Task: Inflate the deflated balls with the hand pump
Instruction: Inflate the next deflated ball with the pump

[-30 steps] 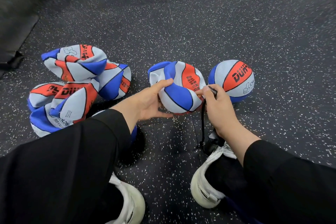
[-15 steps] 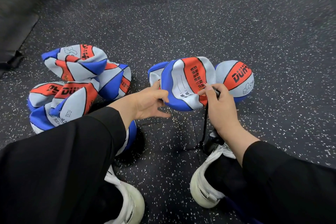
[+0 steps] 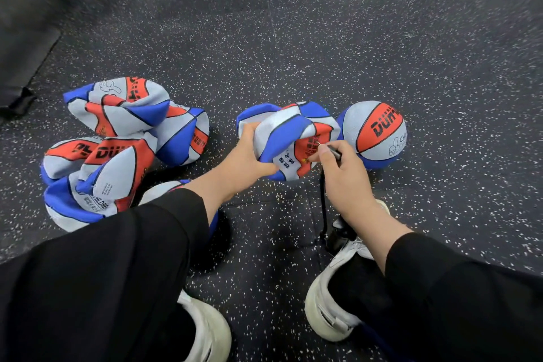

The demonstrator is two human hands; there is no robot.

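— So, going from the left, what is down there?

— A heap of flat balls on the speckled floor, crumpled and folded over one another. They look light and limp, more like cloth than a ball, so I judge any one of them would sag and fold wherever it is lifted.

— And the one being worked on?

— The left hand has its fingers curled round a bunched fold of the soft ball, held just off the floor in the middle. That seems the right hold: gather the slack close to the valve, so the skin there stays taut.

— The other hand?

— The right hand pinches the needle end of the pump hose, its thin tip at the red panel. Whether it is in the valve I cannot tell. The hose drops to the pump by the right shoe.

— Furthest right?

— A round, full ball, just beside the limp one. It looks firm, and would roll if nudged.
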